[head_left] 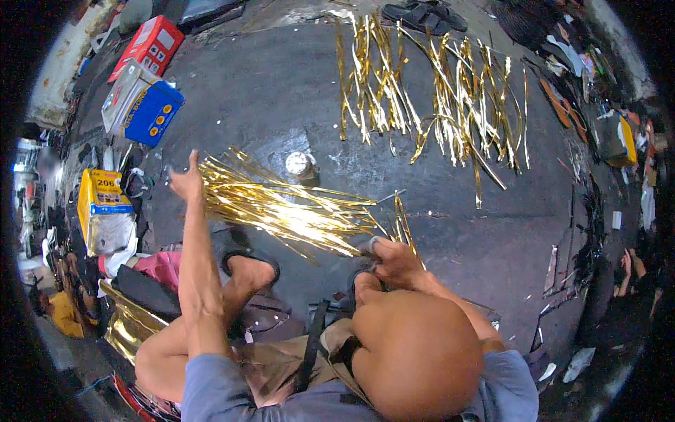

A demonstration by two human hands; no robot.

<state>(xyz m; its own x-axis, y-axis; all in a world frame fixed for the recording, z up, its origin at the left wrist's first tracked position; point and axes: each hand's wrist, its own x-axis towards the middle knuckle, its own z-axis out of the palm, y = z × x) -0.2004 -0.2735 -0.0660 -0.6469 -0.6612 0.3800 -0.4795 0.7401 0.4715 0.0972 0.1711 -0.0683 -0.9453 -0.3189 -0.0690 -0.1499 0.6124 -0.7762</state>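
A loose bundle of shiny gold foil strips lies across the dark floor in front of me, its strands fanning out at both ends. Beside its left end is my left hand, thumb stretched out and fingers apart, with no strip seen in its grasp. My right hand is low at the bundle's right end, beside my foot, its fingers curled together over strip ends. A few separate gold strands run down behind that hand. The fingertips are partly hidden, so the exact grip is hard to see.
Two fringes of gold strips, a left one and a right one, lie farther off. A round whitish-topped container stands behind the bundle. Red, blue and yellow boxes line the left. Dark sandals lie at the far edge.
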